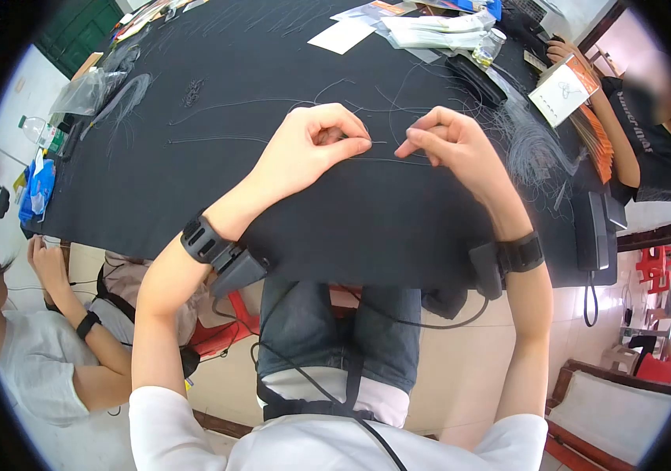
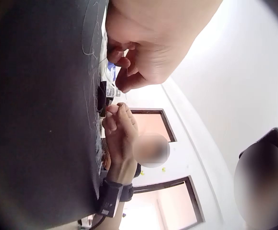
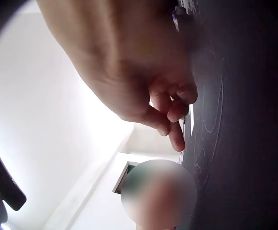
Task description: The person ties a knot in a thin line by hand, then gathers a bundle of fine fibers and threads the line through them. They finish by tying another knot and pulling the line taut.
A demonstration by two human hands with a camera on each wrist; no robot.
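Left of centre in the head view, the left hand (image 1: 308,149) pinches a thin grey strand between thumb and forefinger; a short end sticks out toward the right hand. Across a small gap, the right hand (image 1: 461,149) has its thumb and forefinger together, with a fine strand at the fingertips, hard to make out. Both hands are just above the black cloth (image 1: 351,228). In the left wrist view the left hand (image 2: 153,43) is nearer the camera than the right hand (image 2: 121,136). The right wrist view shows the right hand (image 3: 129,72) with bent fingers.
Loose strands (image 1: 535,149) lie tangled at the right, beside a black case (image 1: 475,80). White packets (image 1: 437,35) and a small jar (image 1: 490,47) stand at the back. A box (image 1: 563,90) is near another person at the right; a bottle (image 1: 43,133) lies at the left.
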